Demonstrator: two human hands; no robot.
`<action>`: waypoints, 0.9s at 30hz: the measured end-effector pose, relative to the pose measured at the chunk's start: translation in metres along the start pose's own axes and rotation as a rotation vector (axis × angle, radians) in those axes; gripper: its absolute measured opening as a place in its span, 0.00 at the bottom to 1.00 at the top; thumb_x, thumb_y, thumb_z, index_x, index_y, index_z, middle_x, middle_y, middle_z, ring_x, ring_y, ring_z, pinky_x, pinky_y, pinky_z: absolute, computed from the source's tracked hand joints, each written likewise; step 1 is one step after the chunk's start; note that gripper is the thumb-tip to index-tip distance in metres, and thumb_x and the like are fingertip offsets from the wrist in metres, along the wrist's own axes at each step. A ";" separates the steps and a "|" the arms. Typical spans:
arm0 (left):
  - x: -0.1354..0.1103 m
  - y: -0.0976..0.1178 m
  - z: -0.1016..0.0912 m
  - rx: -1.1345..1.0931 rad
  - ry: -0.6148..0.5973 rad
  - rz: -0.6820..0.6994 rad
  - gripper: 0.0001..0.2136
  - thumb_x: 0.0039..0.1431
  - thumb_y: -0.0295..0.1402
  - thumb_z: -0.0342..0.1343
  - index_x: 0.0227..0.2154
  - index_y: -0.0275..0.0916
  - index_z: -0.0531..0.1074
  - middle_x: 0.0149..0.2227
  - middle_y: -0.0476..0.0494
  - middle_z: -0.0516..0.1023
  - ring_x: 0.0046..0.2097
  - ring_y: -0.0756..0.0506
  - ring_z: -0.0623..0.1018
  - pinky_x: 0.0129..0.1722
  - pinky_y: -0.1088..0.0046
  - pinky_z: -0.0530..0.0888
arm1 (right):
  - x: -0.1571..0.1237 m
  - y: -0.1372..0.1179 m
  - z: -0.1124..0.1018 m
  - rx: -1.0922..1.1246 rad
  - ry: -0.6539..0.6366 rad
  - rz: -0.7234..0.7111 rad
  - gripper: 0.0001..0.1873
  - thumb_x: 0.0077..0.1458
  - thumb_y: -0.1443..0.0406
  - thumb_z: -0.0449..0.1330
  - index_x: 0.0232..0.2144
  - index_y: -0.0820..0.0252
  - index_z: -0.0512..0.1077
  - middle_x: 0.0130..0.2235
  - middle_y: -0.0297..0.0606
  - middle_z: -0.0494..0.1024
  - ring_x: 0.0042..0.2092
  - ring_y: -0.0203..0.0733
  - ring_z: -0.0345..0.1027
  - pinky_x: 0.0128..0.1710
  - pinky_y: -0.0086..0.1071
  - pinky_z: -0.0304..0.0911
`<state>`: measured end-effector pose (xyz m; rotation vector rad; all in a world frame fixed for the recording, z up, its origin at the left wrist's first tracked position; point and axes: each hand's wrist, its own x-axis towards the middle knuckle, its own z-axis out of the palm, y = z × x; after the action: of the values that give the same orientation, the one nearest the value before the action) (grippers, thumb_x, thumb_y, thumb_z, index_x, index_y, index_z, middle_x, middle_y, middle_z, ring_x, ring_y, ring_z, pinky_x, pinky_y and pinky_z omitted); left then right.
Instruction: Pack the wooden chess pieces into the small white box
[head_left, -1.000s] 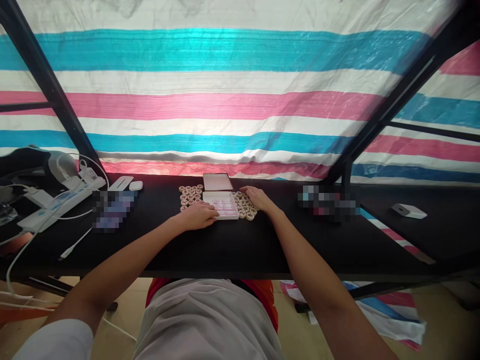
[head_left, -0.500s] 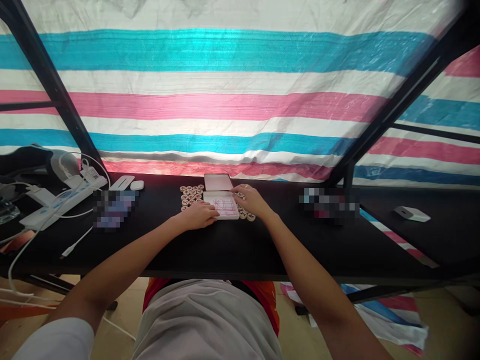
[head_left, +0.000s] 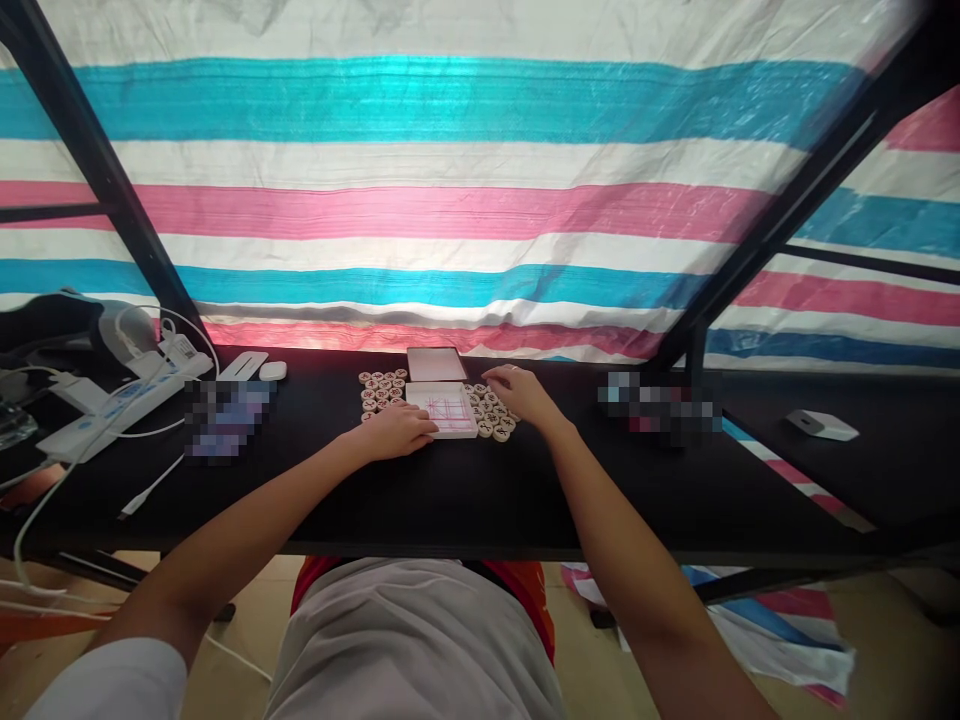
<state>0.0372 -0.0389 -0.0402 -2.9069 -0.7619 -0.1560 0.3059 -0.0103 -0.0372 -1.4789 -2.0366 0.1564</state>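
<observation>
A shallow white box [head_left: 469,432] stands on the dark table, a sheet with red grid lines in its bottom. Its lid [head_left: 435,364] rests just behind it. My left hand [head_left: 397,430] is closed on the box's near left corner, fingertips over the rim. Round wooden Chinese chess pieces [head_left: 387,381] sit in rows left of the box, partly covered by that hand. More chess pieces [head_left: 486,412] are bunched at the box's right side. Over the far edge of this bunch hovers my right hand [head_left: 523,394], its fingers slightly bent and apart, with no piece visible in them.
To the left lie a power strip [head_left: 124,405] with cables, a blurred phone-like object [head_left: 232,420], a white case [head_left: 273,371] and a cable plug [head_left: 139,500]. A blurred object [head_left: 660,410] and a white device [head_left: 823,425] are on the right. Striped sheeting [head_left: 450,210] hangs behind.
My right hand has moved right, from the box's right edge to over the right bunch, uncovering more chess pieces. My left hand stays at the box's corner.
</observation>
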 end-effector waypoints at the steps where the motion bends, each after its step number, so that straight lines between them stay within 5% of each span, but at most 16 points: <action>1: 0.000 0.000 0.000 0.003 -0.001 0.000 0.12 0.64 0.33 0.47 0.43 0.39 0.73 0.40 0.42 0.77 0.42 0.45 0.75 0.44 0.69 0.66 | 0.000 -0.001 -0.001 -0.007 -0.025 -0.018 0.14 0.55 0.67 0.52 0.39 0.59 0.76 0.39 0.39 0.77 0.39 0.40 0.68 0.44 0.31 0.61; 9: 0.001 -0.001 0.002 -0.011 0.009 0.021 0.11 0.64 0.33 0.48 0.42 0.38 0.74 0.39 0.43 0.77 0.41 0.45 0.75 0.44 0.69 0.66 | -0.004 -0.022 -0.003 0.001 0.019 -0.049 0.13 0.56 0.65 0.53 0.39 0.60 0.76 0.38 0.39 0.77 0.37 0.40 0.68 0.40 0.31 0.62; 13: 0.000 0.000 0.000 -0.036 0.032 0.040 0.11 0.64 0.33 0.47 0.41 0.38 0.74 0.37 0.42 0.78 0.40 0.45 0.76 0.42 0.70 0.66 | -0.003 -0.047 0.021 -0.110 -0.171 -0.231 0.13 0.57 0.65 0.53 0.41 0.57 0.75 0.43 0.41 0.76 0.45 0.43 0.68 0.47 0.33 0.59; 17: -0.001 0.000 -0.003 -0.068 0.028 0.065 0.11 0.65 0.33 0.46 0.40 0.39 0.74 0.36 0.43 0.78 0.39 0.46 0.75 0.40 0.72 0.66 | 0.003 -0.065 0.039 -0.358 -0.359 -0.228 0.14 0.57 0.59 0.55 0.40 0.59 0.74 0.44 0.48 0.76 0.47 0.51 0.68 0.48 0.39 0.58; 27: -0.001 0.000 -0.003 -0.040 0.032 0.033 0.10 0.64 0.33 0.48 0.41 0.39 0.74 0.37 0.43 0.76 0.39 0.46 0.75 0.41 0.72 0.67 | 0.010 -0.061 0.039 -0.344 -0.396 -0.170 0.14 0.57 0.57 0.53 0.34 0.58 0.74 0.42 0.46 0.76 0.46 0.50 0.69 0.45 0.37 0.59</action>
<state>0.0365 -0.0395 -0.0377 -2.9449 -0.7130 -0.2160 0.2332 -0.0139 -0.0380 -1.5598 -2.6030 0.0301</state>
